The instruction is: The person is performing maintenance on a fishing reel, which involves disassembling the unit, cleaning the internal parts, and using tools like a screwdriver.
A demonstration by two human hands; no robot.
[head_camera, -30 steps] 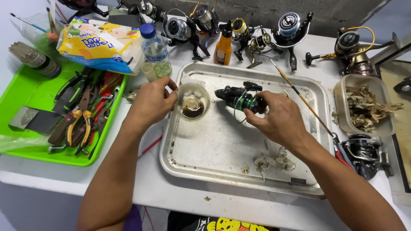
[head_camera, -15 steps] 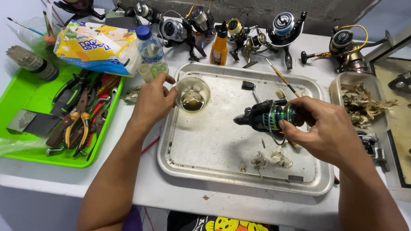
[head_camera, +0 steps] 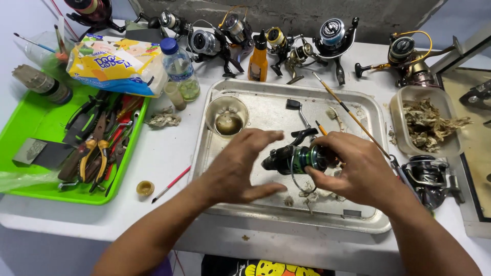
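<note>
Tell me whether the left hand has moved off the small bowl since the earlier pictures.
Yes. The left hand has left the small bowl in the metal tray and moved toward the person and rightward, now open beside the fishing reel.

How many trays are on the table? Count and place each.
2: a green tray at left; a metal tray at centre, beneath the right hand gripping a fishing reel. None hidden.
</note>
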